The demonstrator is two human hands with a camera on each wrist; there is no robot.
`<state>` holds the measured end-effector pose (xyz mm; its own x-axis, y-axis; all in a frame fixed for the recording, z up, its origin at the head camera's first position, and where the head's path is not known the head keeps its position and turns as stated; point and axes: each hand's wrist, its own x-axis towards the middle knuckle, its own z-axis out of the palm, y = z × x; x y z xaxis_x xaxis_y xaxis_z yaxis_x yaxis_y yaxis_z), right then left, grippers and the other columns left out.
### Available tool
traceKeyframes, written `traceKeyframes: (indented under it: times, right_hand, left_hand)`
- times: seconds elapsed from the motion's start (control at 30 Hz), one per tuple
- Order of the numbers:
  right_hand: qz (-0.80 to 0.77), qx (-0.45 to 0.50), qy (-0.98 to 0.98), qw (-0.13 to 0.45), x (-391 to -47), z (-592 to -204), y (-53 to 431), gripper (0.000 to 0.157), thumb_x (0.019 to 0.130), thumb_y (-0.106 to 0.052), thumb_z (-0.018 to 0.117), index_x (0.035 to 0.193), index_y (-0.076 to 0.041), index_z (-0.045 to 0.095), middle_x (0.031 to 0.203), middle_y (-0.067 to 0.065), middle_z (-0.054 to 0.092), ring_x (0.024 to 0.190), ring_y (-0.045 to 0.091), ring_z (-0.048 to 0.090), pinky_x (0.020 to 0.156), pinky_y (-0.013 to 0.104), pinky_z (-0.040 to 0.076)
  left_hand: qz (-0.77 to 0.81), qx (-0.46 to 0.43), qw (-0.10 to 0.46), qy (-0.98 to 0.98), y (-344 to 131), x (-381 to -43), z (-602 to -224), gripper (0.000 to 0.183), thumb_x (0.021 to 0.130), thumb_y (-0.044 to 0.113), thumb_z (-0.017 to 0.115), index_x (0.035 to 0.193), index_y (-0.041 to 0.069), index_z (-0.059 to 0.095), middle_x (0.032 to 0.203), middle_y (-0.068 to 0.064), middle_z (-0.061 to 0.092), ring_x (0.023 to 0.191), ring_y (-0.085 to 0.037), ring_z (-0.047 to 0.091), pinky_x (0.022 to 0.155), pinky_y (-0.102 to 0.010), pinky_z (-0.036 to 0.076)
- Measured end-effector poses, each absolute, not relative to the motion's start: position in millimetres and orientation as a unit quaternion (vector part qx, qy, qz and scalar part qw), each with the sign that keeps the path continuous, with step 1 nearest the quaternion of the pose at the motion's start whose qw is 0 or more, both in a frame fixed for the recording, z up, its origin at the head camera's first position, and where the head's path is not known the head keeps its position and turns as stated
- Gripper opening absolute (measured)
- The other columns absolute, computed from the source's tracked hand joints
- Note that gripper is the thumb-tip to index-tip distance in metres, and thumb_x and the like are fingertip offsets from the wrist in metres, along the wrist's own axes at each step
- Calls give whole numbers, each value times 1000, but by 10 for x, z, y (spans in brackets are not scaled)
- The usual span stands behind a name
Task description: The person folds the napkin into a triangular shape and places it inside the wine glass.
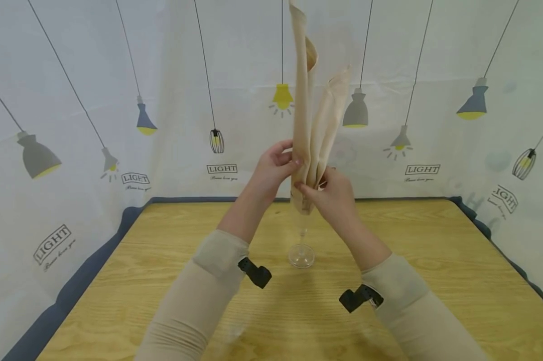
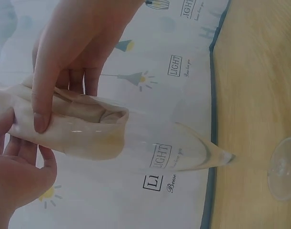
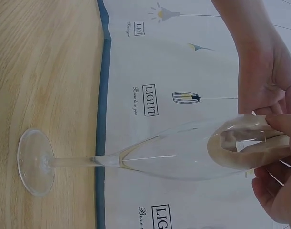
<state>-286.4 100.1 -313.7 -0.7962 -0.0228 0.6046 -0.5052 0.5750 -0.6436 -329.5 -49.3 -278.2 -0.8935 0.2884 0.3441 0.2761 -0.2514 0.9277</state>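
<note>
A folded beige cloth napkin stands upright, its lower end inside a clear champagne flute. Two tall folds rise above the glass, the left one higher. My left hand holds the napkin from the left, thumb on its near face. Lower down, my right hand pinches the gathered folds from the right, close to the rim. In the left wrist view the napkin's rounded bottom sits in the upper bowl. Below it, the right wrist view shows the flute's lower bowl with no cloth inside.
The flute's foot rests on a light wooden table. Behind it hangs a white curtain printed with lamps, with a dark blue border along the table's back edge. Black wrist cameras sit on both sleeves.
</note>
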Motion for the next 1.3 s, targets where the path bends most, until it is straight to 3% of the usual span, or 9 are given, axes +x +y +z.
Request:
traceKeyframes:
  times: [0.8,1.07,1.3]
  right_hand:
    - [462,150,-849,207,-2873,-3166,1030,36,87,-22,76,112,0,65,94,13,67,83,25,62,68,37,52]
    - [448,139,-859,203,-2857,-3124,1036,35,87,-24,75,110,0,64,91,13,67,83,26,62,65,37,52]
    - [458,134,-856,198,-2855,-3138,1036,37,87,-27,75,111,-1,63,92,12,66,83,25,61,64,37,52]
  left_hand:
    - [755,216,22,619,-516,-3269,-2984,40,94,-6,58,134,-1,53,123,-26,61,104,-24,62,95,-38,46]
    - [690,198,-7,697,-609,-3210,-3007,39,95,8,63,133,6,57,127,-15,61,115,-24,58,98,-44,44]
    - [641,180,78,742,-698,-3161,-3188,58,91,4,58,146,13,41,144,-14,46,125,-31,49,99,-46,41]
